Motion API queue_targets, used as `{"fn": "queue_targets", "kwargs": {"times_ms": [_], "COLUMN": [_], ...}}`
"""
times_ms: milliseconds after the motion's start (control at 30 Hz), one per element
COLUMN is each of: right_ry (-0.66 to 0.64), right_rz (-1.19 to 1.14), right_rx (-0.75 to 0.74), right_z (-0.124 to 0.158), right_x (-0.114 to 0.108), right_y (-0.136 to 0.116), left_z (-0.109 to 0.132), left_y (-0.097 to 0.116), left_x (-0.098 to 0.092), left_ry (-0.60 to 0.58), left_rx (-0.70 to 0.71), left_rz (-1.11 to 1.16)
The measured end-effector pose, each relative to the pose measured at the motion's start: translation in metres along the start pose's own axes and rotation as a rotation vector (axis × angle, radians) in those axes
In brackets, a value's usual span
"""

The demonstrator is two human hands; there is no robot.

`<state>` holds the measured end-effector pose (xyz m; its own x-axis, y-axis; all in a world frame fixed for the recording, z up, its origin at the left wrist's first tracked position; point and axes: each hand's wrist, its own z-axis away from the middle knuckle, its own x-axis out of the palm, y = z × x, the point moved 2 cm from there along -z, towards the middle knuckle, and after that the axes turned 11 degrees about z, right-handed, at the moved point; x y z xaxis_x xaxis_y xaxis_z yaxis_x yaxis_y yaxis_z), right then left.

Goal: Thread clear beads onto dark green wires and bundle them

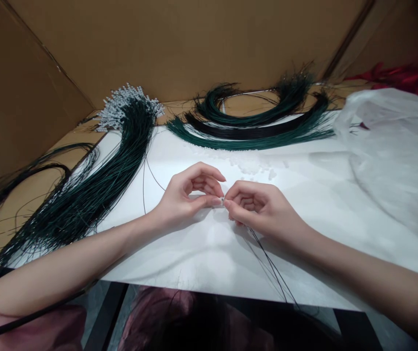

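My left hand [189,192] and my right hand [258,204] meet fingertip to fingertip over the middle of the white table. Between them is a tiny white piece [222,201], pinched by my left thumb and fingers and mostly covered. My right hand is closed, thumb against index finger, around a few thin dark wires [270,263] that trail down toward the table's near edge. Just beyond my hands lie many small white pieces [245,163], loosely scattered.
At left lies a thick bundle of dark green wires [124,151] with white tips [126,105]. Curved bundles of green and black wire [253,131] rest at the back. A clear plastic bag [395,146] covers the right side, near red material [406,78]. Cardboard walls [194,44] enclose the back.
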<state>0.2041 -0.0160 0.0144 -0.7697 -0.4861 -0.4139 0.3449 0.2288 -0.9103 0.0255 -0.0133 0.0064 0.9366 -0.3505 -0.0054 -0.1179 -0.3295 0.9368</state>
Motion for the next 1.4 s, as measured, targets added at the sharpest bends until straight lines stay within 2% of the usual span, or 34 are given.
{"fn": "queue_targets", "kwargs": {"times_ms": [600, 800, 967, 1200, 1400], "right_ry": [0.000, 0.002, 0.023, 0.044, 0.008], "right_rz": [0.016, -0.066, -0.136, -0.110, -0.075], "right_rx": [-0.004, 0.044, 0.068, 0.059, 0.046], "right_z": [-0.0001, -0.0002, 0.0000, -0.0010, -0.0007], "right_x": [-0.0004, -0.0003, -0.0006, -0.0012, 0.0008], "right_y": [-0.0005, 0.0013, 0.0028, 0.0038, 0.0045], "left_z": [0.0010, 0.0020, 0.0030, 0.0026, 0.0006], "left_y": [0.0001, 0.0018, 0.0020, 0.0020, 0.0019], "left_x": [-0.0004, 0.0006, -0.0002, -0.0030, -0.0015], "left_ry": [-0.013, 0.001, -0.010, -0.025, -0.052], "left_rx": [0.039, 0.070, 0.040, -0.069, -0.050], "left_rz": [-0.025, -0.069, -0.054, 0.063, 0.016]}}
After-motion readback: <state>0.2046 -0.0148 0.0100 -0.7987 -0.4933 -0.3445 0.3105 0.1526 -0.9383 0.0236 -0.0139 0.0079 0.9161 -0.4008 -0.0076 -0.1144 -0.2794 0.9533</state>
